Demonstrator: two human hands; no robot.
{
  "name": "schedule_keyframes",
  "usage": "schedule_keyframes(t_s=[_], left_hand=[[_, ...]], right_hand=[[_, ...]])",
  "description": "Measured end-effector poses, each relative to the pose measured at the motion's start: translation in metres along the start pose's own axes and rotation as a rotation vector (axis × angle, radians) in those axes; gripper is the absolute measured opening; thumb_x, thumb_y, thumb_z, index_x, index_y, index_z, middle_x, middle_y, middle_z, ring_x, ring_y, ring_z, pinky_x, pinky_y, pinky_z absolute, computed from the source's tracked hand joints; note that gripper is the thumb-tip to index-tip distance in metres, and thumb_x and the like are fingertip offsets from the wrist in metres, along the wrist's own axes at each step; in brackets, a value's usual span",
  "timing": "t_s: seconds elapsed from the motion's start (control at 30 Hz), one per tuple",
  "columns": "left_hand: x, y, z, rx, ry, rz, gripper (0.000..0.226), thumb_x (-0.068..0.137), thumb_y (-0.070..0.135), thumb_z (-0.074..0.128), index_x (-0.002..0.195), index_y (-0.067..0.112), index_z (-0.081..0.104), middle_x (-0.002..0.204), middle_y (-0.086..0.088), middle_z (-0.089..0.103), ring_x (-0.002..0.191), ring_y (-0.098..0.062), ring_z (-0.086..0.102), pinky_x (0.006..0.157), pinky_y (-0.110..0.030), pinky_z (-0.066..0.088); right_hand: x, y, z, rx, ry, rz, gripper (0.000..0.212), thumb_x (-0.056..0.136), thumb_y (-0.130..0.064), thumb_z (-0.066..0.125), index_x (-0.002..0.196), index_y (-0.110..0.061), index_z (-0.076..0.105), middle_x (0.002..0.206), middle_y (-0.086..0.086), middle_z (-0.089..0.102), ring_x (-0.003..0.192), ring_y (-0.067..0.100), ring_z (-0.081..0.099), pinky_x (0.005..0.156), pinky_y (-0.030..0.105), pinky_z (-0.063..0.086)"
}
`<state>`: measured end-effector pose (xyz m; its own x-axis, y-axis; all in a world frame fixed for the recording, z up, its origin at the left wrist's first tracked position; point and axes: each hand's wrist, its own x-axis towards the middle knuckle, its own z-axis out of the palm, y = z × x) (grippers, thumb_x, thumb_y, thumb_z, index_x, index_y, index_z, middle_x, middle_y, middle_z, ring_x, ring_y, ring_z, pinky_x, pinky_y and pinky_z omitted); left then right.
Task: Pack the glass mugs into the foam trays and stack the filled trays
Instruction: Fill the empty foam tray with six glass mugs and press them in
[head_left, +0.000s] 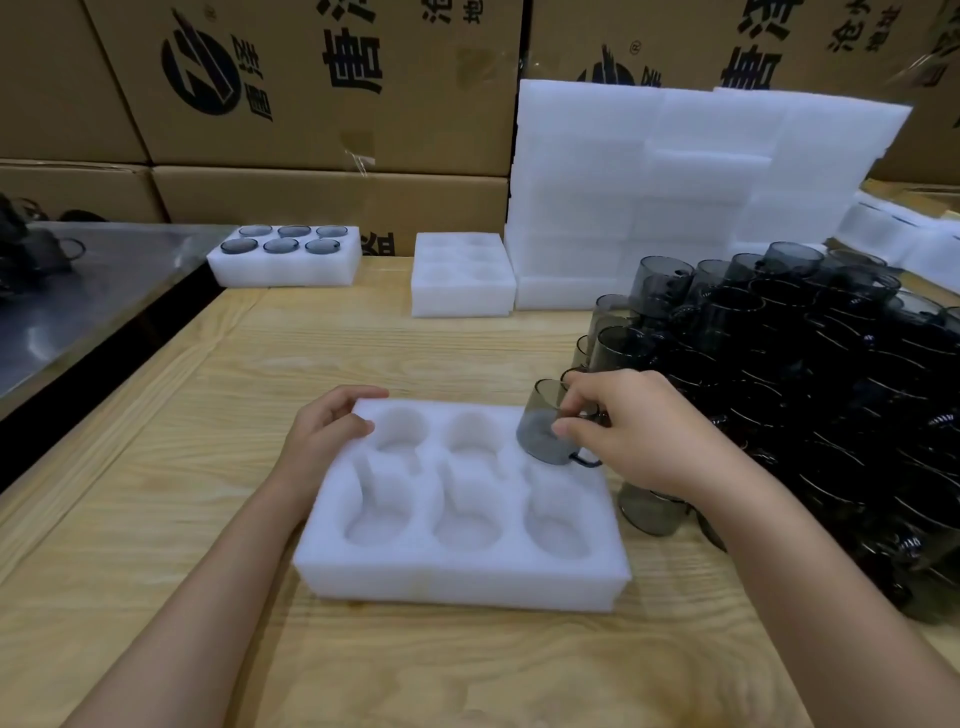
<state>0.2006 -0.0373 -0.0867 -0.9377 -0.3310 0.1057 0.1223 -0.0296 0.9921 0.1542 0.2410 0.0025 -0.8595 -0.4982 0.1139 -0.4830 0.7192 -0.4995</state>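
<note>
A white foam tray with several round pockets, none holding a mug, lies on the wooden table in front of me. My left hand grips its far left corner. My right hand holds a smoky grey glass mug, tilted, over the tray's far right pocket. A big pile of the same dark glass mugs fills the table to the right. A filled foam tray holding several mugs sits at the back left.
An empty foam tray stands at the back centre beside a tall stack of foam trays. Cardboard boxes wall off the back. A metal surface lies to the left.
</note>
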Motion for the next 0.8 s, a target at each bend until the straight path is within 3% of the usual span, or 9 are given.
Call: schedule_keyframes(t_s=[0.1,0.2,0.27,0.4,0.5,0.63,0.7,0.73,0.8], left_hand=[[-0.001,0.0,0.002,0.017,0.007,-0.014,0.035,0.062,0.008,0.054,0.094,0.011,0.067,0.073,0.002,0.068,0.063,-0.012,0.065,0.052,-0.02,0.051],[-0.001,0.001,0.005,0.058,0.031,0.002,0.032,0.06,0.011,0.052,0.09,0.01,0.064,0.077,0.001,0.067,0.067,-0.016,0.063,0.057,-0.024,0.051],[-0.003,0.002,0.007,0.074,0.04,0.014,0.029,0.061,0.011,0.052,0.088,0.009,0.062,0.082,-0.005,0.065,0.072,-0.021,0.06,0.063,-0.03,0.048],[-0.004,0.005,0.006,0.08,0.087,0.009,0.032,0.063,0.012,0.054,0.093,0.009,0.063,0.086,-0.005,0.065,0.076,-0.02,0.061,0.066,-0.032,0.048],[-0.002,0.004,0.003,0.057,0.086,-0.022,0.027,0.081,0.0,0.059,0.102,0.013,0.066,0.085,-0.003,0.068,0.076,-0.021,0.063,0.066,-0.032,0.05],[-0.001,0.002,0.0,0.042,0.066,-0.058,0.034,0.089,-0.007,0.051,0.11,0.015,0.066,0.084,-0.001,0.07,0.074,-0.018,0.066,0.062,-0.028,0.054],[0.0,0.002,-0.001,0.035,0.06,-0.068,0.034,0.09,-0.006,0.051,0.11,0.016,0.066,0.082,0.001,0.071,0.072,-0.016,0.067,0.06,-0.026,0.055],[-0.001,0.002,-0.001,0.032,0.058,-0.07,0.034,0.09,-0.006,0.051,0.109,0.017,0.067,0.081,0.001,0.072,0.072,-0.016,0.067,0.059,-0.025,0.055],[0.0,0.002,-0.002,0.028,0.053,-0.072,0.033,0.09,-0.005,0.051,0.109,0.017,0.067,0.082,0.001,0.072,0.071,-0.015,0.068,0.058,-0.024,0.055]], right_hand=[[0.005,0.0,0.002,-0.049,-0.01,-0.035,0.017,0.086,-0.022,0.064,0.072,-0.027,0.057,0.094,0.002,0.065,0.093,0.022,0.057,0.067,0.026,0.041],[0.011,-0.001,0.009,-0.107,0.011,-0.088,0.004,0.086,-0.017,0.065,0.082,-0.016,0.065,0.11,0.006,0.064,0.11,0.022,0.049,0.078,0.023,0.032],[0.017,0.0,0.013,-0.132,0.038,-0.116,0.006,0.085,-0.016,0.065,0.084,-0.011,0.067,0.117,0.008,0.063,0.114,0.023,0.046,0.078,0.022,0.027],[0.022,0.005,0.026,-0.139,0.072,-0.085,0.01,0.085,-0.017,0.066,0.084,-0.007,0.07,0.113,0.009,0.064,0.113,0.028,0.05,0.086,0.027,0.03],[0.022,0.009,0.036,-0.173,0.047,-0.069,0.013,0.089,-0.021,0.062,0.087,-0.011,0.07,0.116,0.006,0.064,0.12,0.027,0.047,0.093,0.03,0.036],[0.022,0.009,0.037,-0.244,0.03,-0.081,0.029,0.095,-0.037,0.049,0.101,-0.015,0.066,0.113,0.005,0.062,0.118,0.027,0.048,0.086,0.032,0.04],[0.023,0.006,0.04,-0.236,0.079,-0.072,0.043,0.097,-0.044,0.039,0.128,-0.018,0.052,0.123,0.004,0.058,0.122,0.026,0.045,0.088,0.034,0.039],[0.023,0.005,0.043,-0.251,0.057,-0.093,0.051,0.098,-0.045,0.033,0.139,-0.016,0.04,0.137,0.006,0.049,0.131,0.024,0.038,0.098,0.035,0.035],[0.025,0.005,0.056,-0.308,-0.087,-0.147,0.062,0.099,-0.048,0.021,0.15,-0.013,0.014,0.158,0.001,0.016,0.145,0.013,0.011,0.116,0.03,0.009]])
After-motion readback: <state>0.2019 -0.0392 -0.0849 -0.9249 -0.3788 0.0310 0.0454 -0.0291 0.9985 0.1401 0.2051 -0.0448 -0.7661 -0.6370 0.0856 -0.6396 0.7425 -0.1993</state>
